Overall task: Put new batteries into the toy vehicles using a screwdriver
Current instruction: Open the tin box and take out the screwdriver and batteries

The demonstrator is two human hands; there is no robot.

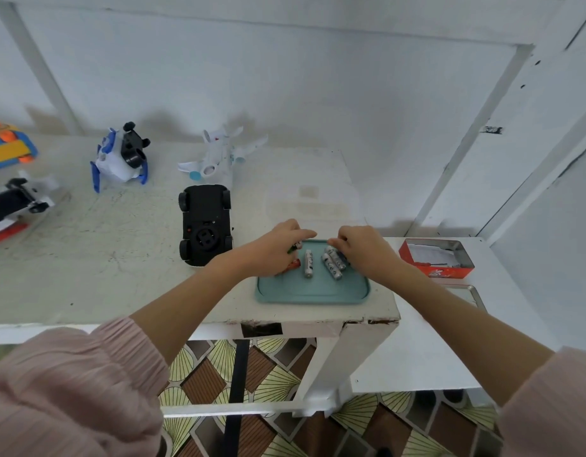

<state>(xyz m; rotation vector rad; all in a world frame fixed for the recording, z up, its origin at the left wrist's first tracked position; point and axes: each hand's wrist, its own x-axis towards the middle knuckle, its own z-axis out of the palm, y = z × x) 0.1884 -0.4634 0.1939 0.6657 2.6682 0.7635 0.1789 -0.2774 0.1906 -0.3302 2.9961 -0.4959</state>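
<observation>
Here both hands [321, 250] curl over the teal tray [313, 291] on the counter [87, 258]; the left seemingly pinches a battery, the right's grip unclear. Loose batteries [308, 262], small, rigid, slippery, roll easily: pinch mid-barrel.

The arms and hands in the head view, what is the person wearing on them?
Both arms wear pale pink, finely ribbed sleeves, pushed up so the forearms are bare. The left hand and right hand are bare too: no gloves, and no rings, watch or bracelets that I can make out.
</observation>
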